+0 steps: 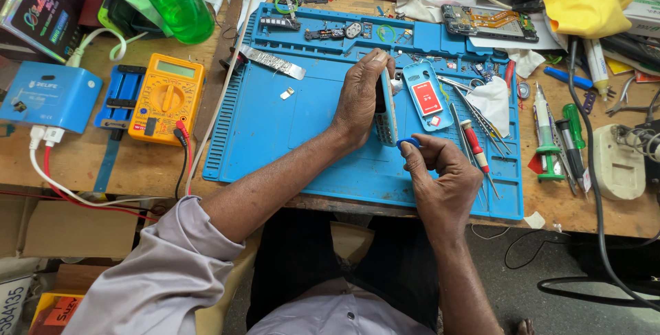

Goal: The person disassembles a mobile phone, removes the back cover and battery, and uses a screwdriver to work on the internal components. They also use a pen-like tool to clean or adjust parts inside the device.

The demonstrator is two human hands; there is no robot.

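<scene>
A yellow multimeter sits left of the blue work mat, whose top tray slots hold small parts. The left hand grips a small phone on edge, long axis running away from the person. The right hand pinches a blue pick at its lower end. A back cover and a red-handled screwdriver lie just right.

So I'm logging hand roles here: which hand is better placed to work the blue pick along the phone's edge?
The right hand. Its fingers already pinch the blue pick against the lower end of the phone, while the left hand is wrapped around the phone, holding it on edge.
</scene>
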